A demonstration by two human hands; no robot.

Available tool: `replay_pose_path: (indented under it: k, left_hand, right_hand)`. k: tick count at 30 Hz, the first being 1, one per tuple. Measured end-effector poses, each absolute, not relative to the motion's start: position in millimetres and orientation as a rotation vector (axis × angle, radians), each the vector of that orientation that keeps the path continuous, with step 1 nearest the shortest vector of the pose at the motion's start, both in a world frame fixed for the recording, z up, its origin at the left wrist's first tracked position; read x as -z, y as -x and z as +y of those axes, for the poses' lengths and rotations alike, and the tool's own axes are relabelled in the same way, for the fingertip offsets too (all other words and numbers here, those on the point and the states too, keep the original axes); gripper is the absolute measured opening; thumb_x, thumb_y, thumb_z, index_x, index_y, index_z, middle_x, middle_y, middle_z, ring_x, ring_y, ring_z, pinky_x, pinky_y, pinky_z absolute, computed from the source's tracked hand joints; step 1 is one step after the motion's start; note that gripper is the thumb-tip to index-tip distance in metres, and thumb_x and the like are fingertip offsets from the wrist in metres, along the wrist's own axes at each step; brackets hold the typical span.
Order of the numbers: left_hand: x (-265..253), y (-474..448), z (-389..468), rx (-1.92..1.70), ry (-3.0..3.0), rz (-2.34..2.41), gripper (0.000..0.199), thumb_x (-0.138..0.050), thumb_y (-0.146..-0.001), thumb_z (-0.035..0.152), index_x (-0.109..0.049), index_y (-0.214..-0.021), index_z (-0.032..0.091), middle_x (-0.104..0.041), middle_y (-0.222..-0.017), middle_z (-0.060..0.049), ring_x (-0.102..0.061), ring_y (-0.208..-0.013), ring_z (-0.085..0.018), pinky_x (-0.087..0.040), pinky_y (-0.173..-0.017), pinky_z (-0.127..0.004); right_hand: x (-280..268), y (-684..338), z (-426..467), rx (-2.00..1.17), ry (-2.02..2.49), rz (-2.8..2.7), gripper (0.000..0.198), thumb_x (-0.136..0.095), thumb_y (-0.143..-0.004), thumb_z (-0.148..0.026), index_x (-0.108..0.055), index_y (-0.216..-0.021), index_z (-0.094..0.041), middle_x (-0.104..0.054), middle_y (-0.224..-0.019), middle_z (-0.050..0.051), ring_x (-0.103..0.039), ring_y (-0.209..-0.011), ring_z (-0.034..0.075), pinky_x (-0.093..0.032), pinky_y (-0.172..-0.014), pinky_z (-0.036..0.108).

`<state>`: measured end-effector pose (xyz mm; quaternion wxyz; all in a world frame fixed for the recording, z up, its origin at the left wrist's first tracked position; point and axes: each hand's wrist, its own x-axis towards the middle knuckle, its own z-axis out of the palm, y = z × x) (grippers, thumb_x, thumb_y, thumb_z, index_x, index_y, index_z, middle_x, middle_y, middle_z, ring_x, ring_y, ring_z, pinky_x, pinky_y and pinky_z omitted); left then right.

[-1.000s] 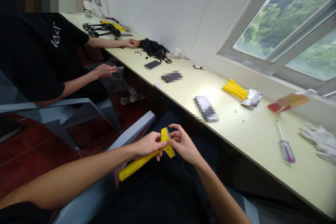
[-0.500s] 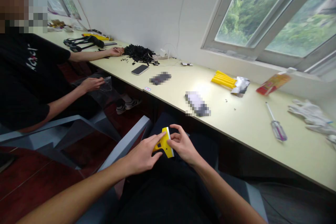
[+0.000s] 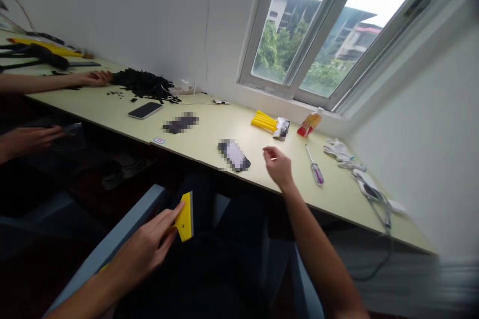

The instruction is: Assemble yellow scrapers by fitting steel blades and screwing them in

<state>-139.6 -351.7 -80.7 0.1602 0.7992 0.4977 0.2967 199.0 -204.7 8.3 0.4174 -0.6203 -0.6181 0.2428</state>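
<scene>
My left hand [image 3: 144,249] grips the yellow scraper [image 3: 185,217] low over my lap, steadying it; my right hand [image 3: 279,165] hovers empty, fingers loosely curled, above the table [image 3: 209,132] near the screwdriver [image 3: 315,168].

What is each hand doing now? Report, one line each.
Left hand: closed, holding the yellow scraper.
Right hand: raised over the table, fingers pinched; whether it holds anything cannot be told.
</scene>
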Motion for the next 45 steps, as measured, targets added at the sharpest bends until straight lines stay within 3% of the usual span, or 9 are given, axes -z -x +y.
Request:
replay_pose_path:
  k: [4,8,10,13,20,33,39,42,45]
  left_hand:
    - [68.5,138.2,-351.1,-0.854,-2.311,1.423,0.063,-0.045,-0.095,0.019,-0.025,-0.154,0.026,-0.062,-0.124,-0.010,-0.065,-0.107,-0.020,-0.055,-0.094,-0.033]
    - [61.1,137.9,-350.1,-0.792,-2.351,1.436,0.064,-0.045,-0.093,0.013,-0.026,-0.154,0.022,-0.060,-0.128,-0.013,-0.062,-0.111,-0.021,-0.053,-0.098,-0.038]
    - [59.5,137.5,-350.1,-0.753,-2.369,1.454,0.065,-0.046,-0.092,0.011,-0.026,-0.153,0.020,-0.060,-0.129,-0.014,-0.061,-0.113,-0.022,-0.053,-0.099,-0.040]
    - [59.7,135.7,-352.3,-0.717,-2.427,1.443,0.065,-0.046,-0.092,0.011,-0.025,-0.153,0.018,-0.059,-0.129,-0.015,-0.060,-0.116,-0.024,-0.052,-0.100,-0.041]
    - [60.8,133.1,-366.0,-0.554,-2.560,1.390,0.059,-0.041,-0.095,0.015,-0.025,-0.152,0.016,-0.062,-0.121,-0.015,-0.063,-0.104,-0.026,-0.055,-0.090,-0.044]
    - [57.7,134.8,-381.9,-0.511,-2.674,1.367,0.055,-0.039,-0.094,0.012,-0.032,-0.149,0.017,-0.063,-0.112,-0.013,-0.064,-0.099,-0.024,-0.056,-0.082,-0.039]
    - [61.0,137.7,-380.2,-0.506,-2.643,1.442,0.049,-0.041,-0.096,0.017,-0.038,-0.144,0.015,-0.066,-0.101,-0.009,-0.066,-0.087,-0.022,-0.057,-0.076,-0.034]
    - [68.6,140.6,-377.3,-0.639,-2.573,1.445,0.049,-0.042,-0.096,0.020,-0.041,-0.144,0.019,-0.068,-0.104,-0.008,-0.068,-0.084,-0.020,-0.058,-0.076,-0.031]
    - [76.2,143.8,-369.7,-0.831,-2.417,1.477,0.049,-0.047,-0.093,0.023,-0.045,-0.143,0.023,-0.067,-0.118,-0.007,-0.069,-0.095,-0.019,-0.057,-0.082,-0.027]
  right_hand:
    - [-25.8,-261.2,-168.1,-0.391,1.772,-1.462,0.018,-0.060,-0.072,-0.031,-0.062,-0.081,-0.015,-0.065,-0.083,0.013,-0.061,-0.084,0.026,-0.041,-0.094,0.049]
    - [-10.0,-225.3,-200.2,-0.427,1.709,-1.550,0.028,-0.058,-0.076,-0.040,-0.064,-0.089,-0.016,-0.064,-0.084,0.013,-0.060,-0.078,0.026,-0.045,-0.087,0.048]
    - [1.7,-184.6,-238.9,-0.686,1.549,-1.704,0.039,-0.057,-0.081,-0.051,-0.064,-0.102,-0.019,-0.065,-0.084,0.008,-0.061,-0.071,0.021,-0.051,-0.069,0.037]
    - [19.1,-119.4,-289.8,-1.472,1.177,-1.752,0.054,-0.061,-0.083,-0.054,-0.053,-0.123,-0.020,-0.064,-0.089,0.005,-0.063,-0.070,0.019,-0.050,-0.053,0.029]
    - [50.5,-63.9,-306.9,-1.876,1.048,-1.610,0.042,-0.070,-0.077,-0.054,-0.062,-0.091,-0.014,-0.058,-0.064,-0.002,-0.051,-0.046,0.010,-0.043,-0.042,0.022]
    - [59.3,-62.0,-330.2,-1.853,1.016,-1.545,0.043,-0.075,-0.072,-0.055,-0.056,-0.080,-0.017,-0.058,-0.066,-0.002,-0.052,-0.054,0.011,-0.042,-0.051,0.023]
    - [48.9,-63.1,-330.0,-1.807,1.019,-1.710,0.046,-0.064,-0.080,-0.062,-0.062,-0.083,-0.016,-0.062,-0.066,0.002,-0.056,-0.052,0.013,-0.046,-0.051,0.026]
    - [35.5,-90.4,-305.6,-1.540,1.137,-1.825,0.047,-0.056,-0.086,-0.062,-0.067,-0.088,-0.016,-0.067,-0.073,0.005,-0.061,-0.058,0.016,-0.050,-0.056,0.029]
    - [18.7,-152.7,-255.0,-0.988,1.427,-1.773,0.039,-0.052,-0.092,-0.052,-0.066,-0.101,-0.016,-0.068,-0.087,0.008,-0.064,-0.077,0.019,-0.052,-0.074,0.034]
